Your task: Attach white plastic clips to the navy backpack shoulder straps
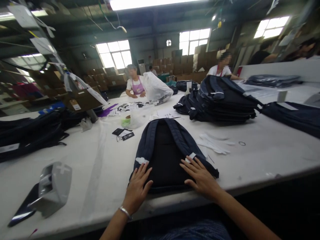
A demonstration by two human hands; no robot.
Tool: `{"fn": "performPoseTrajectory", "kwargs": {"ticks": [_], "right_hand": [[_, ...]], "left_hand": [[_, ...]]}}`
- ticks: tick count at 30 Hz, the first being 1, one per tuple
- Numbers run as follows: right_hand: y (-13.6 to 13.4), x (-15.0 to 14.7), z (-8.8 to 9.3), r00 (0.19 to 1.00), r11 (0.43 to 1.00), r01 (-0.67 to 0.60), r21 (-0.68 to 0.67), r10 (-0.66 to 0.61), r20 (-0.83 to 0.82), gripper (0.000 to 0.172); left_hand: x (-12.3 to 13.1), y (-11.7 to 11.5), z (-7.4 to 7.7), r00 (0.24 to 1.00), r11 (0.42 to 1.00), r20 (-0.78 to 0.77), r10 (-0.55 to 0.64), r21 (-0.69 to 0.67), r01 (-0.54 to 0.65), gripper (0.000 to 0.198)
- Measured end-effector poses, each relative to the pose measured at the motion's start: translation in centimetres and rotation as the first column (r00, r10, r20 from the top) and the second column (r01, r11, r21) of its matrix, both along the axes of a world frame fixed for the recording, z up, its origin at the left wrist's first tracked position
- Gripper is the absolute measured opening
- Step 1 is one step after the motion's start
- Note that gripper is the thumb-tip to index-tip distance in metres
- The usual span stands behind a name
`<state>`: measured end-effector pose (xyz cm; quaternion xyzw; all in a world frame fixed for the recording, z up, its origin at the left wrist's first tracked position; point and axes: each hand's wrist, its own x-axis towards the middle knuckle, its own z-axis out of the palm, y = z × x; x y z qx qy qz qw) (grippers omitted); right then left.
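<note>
Backpack (pixel 168 155) lay straps (pixel 150 138) up at lower centre of frame: navy, black-backed, white tags (pixel 142 160) low on both sides. Your left hand (pixel 138 186) and right hand (pixel 200 175) rested flat on it, fingers spread.

Both bare hands lay palm-down with fingers spread on a navy backpack (pixel 167 160), which rested strap side up at the near edge of a white table (pixel 250 166). The left hand (pixel 139 182), with a silver bracelet (pixel 125 212) at its wrist, pressed the lower left side; the right hand (pixel 202 177) covered the lower right, its fingertips at a white label (pixel 191 156). Black hang tags (pixel 128 136) lay left of the backpack, and stacked backpacks (pixel 222 103) stood beyond it to the right. Farther back, a co-worker wore a purple apron (pixel 138 88).
</note>
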<state>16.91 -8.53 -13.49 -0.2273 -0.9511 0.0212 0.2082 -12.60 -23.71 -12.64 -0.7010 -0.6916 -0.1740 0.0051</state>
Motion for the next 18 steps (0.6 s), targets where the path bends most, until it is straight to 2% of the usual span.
{"fn": "performPoseTrajectory", "kwargs": {"ticks": [2,4,7,10,12,13,15,16,18], "right_hand": [[-0.8,0.9,0.0,1.000,0.999,0.025,0.039,-0.024,-0.014,0.071],[-1.7,1.3,0.3,0.999,0.997,0.009,0.073,-0.006,-0.033,0.071],[-3.2,1.0,0.3,0.990,0.992,-0.079,0.102,0.091,-0.108,0.050],[-5.0,0.3,-0.5,0.942,0.977,-0.190,0.100,0.210,-0.263,0.034],[-6.1,0.1,-1.2,0.906,0.975,-0.219,0.039,0.218,-0.362,0.028],[-6.5,0.3,-1.5,0.896,0.982,-0.190,-0.026,0.162,-0.414,0.025],[-7.0,0.8,-2.1,0.859,0.975,-0.040,-0.218,-0.078,-0.505,0.016],[-7.1,1.1,-2.4,0.817,0.941,0.054,-0.335,-0.234,-0.526,0.013],[-6.9,1.7,-2.7,0.685,0.814,0.167,-0.556,-0.502,-0.528,0.015]], "left_hand": [[0.0,-0.4,0.7,0.997,0.999,-0.069,-0.040,-0.003,0.040,0.058],[0.6,-0.6,1.8,0.974,0.986,-0.159,-0.164,-0.009,0.165,0.072],[3.2,0.6,2.4,0.903,0.936,-0.248,-0.352,-0.065,0.347,0.080],[6.1,3.2,1.5,0.895,0.934,-0.268,-0.357,-0.093,0.345,0.070],[7.2,4.8,1.1,0.908,0.947,-0.270,-0.321,-0.082,0.310,0.053],[7.4,5.4,1.0,0.914,0.953,-0.271,-0.303,-0.075,0.294,0.045],[7.4,6.3,1.4,0.924,0.965,-0.278,-0.262,-0.066,0.254,0.033],[7.1,6.6,1.8,0.930,0.973,-0.285,-0.232,-0.059,0.224,0.030],[6.6,6.9,2.7,0.942,0.986,-0.293,-0.165,-0.037,0.162,0.031]]}}
